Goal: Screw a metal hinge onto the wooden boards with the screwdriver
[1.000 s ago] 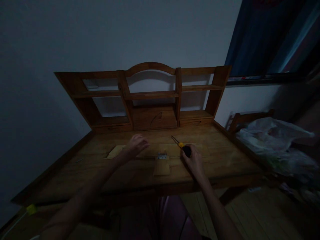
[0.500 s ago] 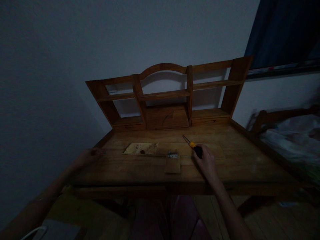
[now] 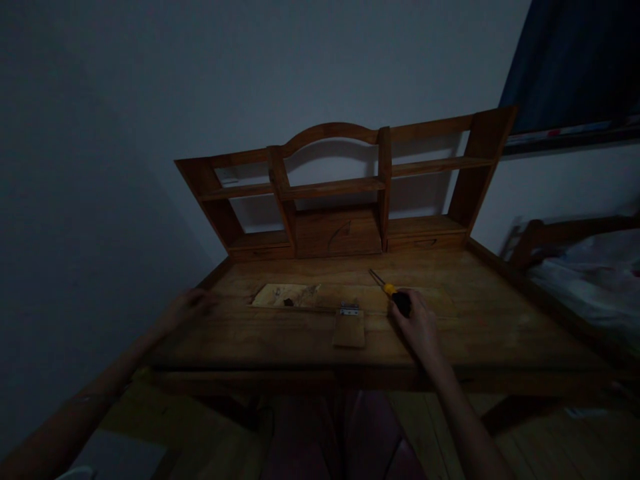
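Observation:
My right hand (image 3: 419,323) is wrapped round the black handle of a screwdriver (image 3: 390,289) with a yellow collar. Its thin metal shaft points away and to the left, above the wooden desk (image 3: 300,343). To the left of that hand lies a small square wooden piece (image 3: 349,331) with a metal hinge (image 3: 349,309) at its far edge. Over the desk's left side is my left hand (image 3: 189,308), smeared by motion in the dim light. Whether its fingers hold anything cannot be made out.
A wooden shelf unit (image 3: 384,190) with small drawers rises along the desk's back edge. A pale, worn strip (image 3: 285,295) runs across the desktop, with a dark spot on it. At the right are plastic bags (image 3: 595,273) and a dark curtain (image 3: 575,67).
The whole view has shifted slightly to the right. My left hand has moved a little up and right over the desk. My right hand keeps hold of the screwdriver in nearly the same place.

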### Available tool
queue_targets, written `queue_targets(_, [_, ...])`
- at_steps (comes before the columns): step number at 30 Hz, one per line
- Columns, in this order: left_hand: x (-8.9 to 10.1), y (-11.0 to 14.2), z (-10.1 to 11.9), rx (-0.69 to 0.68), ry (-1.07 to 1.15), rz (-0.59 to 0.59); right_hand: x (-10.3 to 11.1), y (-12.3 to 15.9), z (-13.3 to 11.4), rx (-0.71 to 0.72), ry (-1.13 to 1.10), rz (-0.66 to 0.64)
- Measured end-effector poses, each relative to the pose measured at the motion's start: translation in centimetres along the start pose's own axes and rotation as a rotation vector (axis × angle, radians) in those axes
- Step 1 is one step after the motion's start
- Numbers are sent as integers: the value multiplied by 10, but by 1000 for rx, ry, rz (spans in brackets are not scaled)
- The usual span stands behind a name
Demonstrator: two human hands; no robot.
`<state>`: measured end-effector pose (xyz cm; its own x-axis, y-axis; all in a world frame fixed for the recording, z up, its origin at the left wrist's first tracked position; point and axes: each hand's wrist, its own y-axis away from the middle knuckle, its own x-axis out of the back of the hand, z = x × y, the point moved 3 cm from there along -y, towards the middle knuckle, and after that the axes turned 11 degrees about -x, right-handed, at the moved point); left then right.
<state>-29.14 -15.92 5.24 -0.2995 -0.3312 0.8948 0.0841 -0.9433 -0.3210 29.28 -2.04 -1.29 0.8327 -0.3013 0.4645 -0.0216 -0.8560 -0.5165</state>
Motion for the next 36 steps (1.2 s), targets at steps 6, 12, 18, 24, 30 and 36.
queue_targets(6, [-33,-31,102,-149,190,74,-1,0,3,4,10,6])
queue_targets(12, [-92,-22,263,-538,421,-251,-5,-1,9,5,53,21])
queue_targets(18, [-131,-37,301,-770,94,-170,-6,-1,8,22,25,18])
queue_targets(24, [-147,-52,303,-882,-140,-180,-4,0,4,13,27,6])
queue_targets(30, [-146,-49,302,-887,-200,-191,-3,0,2,15,45,9])
queue_targets(36, [-148,-47,305,-898,-202,-190,-3,-1,4,10,24,5])
